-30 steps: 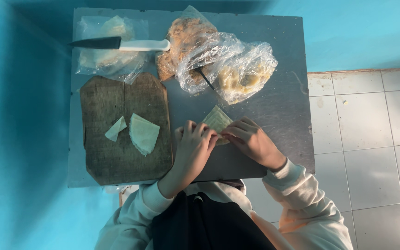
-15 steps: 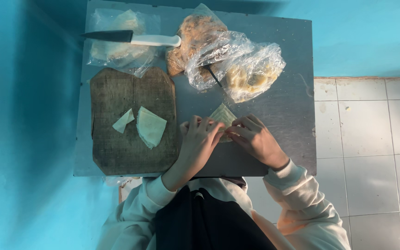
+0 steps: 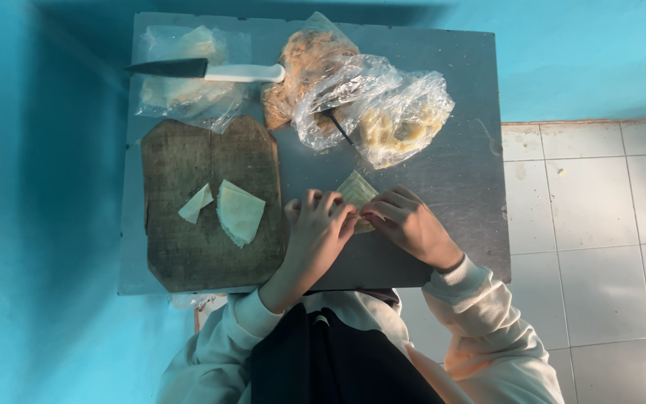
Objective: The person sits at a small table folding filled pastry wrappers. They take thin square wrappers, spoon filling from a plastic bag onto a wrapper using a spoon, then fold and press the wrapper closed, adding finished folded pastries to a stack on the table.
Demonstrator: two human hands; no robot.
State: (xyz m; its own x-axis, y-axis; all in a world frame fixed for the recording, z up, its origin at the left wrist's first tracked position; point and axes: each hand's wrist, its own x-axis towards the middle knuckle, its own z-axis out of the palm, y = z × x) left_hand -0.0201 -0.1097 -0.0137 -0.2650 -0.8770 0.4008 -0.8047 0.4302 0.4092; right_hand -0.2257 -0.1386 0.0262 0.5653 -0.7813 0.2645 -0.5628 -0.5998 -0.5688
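Pinching a pale triangular pastry sheet (image 3: 356, 191) between them, the left hand (image 3: 317, 230) and right hand (image 3: 407, 224) are both grasping it with their fingertips near the middle of the grey metal table (image 3: 457, 172). Left of the hands, a wooden cutting board (image 3: 188, 164) is carrying two more cut sheets (image 3: 238, 212). Farther back are lying clear plastic bags (image 3: 383, 112) of filling and a white-handled knife (image 3: 211, 71).

A pale, triangular pastry wrapper (image 3: 356, 191) lies flat on the grey metal table (image 3: 457, 172), its near edge hidden.
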